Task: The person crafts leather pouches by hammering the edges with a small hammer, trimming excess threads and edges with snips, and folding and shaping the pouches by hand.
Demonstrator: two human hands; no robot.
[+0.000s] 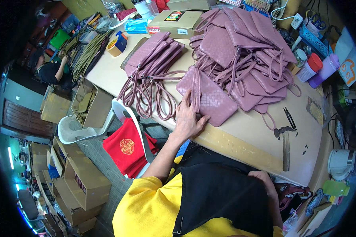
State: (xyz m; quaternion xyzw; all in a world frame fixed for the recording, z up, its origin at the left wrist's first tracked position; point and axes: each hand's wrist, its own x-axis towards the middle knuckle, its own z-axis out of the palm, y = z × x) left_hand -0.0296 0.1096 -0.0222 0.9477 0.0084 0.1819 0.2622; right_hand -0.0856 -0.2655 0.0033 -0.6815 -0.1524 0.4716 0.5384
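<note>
My left hand (188, 121) lies on a mauve pouch (219, 100) with a woven pattern, close to the near edge of the pale table (261, 140). My fingers are parted, with the thumb held well out from the rest; the index finger reaches up along the pouch's looped strap (196, 87), and the thumb rests near the lower edge. The pouch sits at a slant, between two lots of the same kind.

On its left is a neat stack of pouches (148, 55), their straps spilling over the table edge in loops. On its right and behind it spreads a big loose heap of pouches (251, 33), straps tangled among them.

My right hand (261, 179) is low, just off the table's near edge beside my black apron (223, 189). Its fingers are mostly hidden, so I cannot tell whether they are spread or holding something.

Nearest to it on the table is a hammer (286, 154), with a small black tool (290, 117) just beyond its head. At the far side stands a cardboard box (168, 23). To my left, folded red cloth (118, 138) lies against a white chair (73, 132).
</note>
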